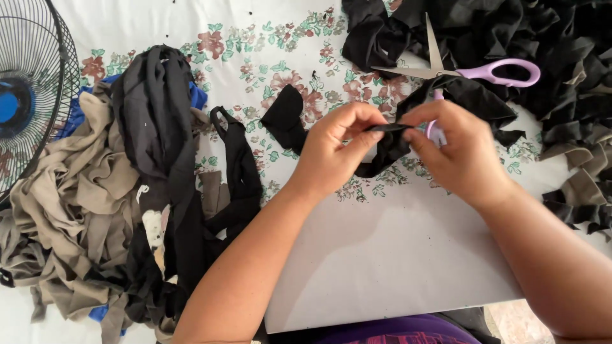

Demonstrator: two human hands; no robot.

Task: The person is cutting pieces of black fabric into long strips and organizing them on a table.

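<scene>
Pinching a black fabric strip (387, 128) taut between fingers of left hand (331, 150) and right hand (462, 153); best kept flat, clear of purple-handled scissors (475, 71).

Both bare forearms come in from the lower edge, the left arm rising from about 6 o'clock toward 1 o'clock, the right arm entering from 4 o'clock and angling toward 10 o'clock. The left hand (331, 150) is curled, back of the hand up, thumb and forefinger pressed together in a tight pinch grip at its 3 o'clock side. The right hand (456, 150) mirrors it, knuckles up, fingers folded under, thumb and forefinger pinched at its 9 o'clock side. The two pinches sit just beside each other, wrists slightly bent inward
</scene>
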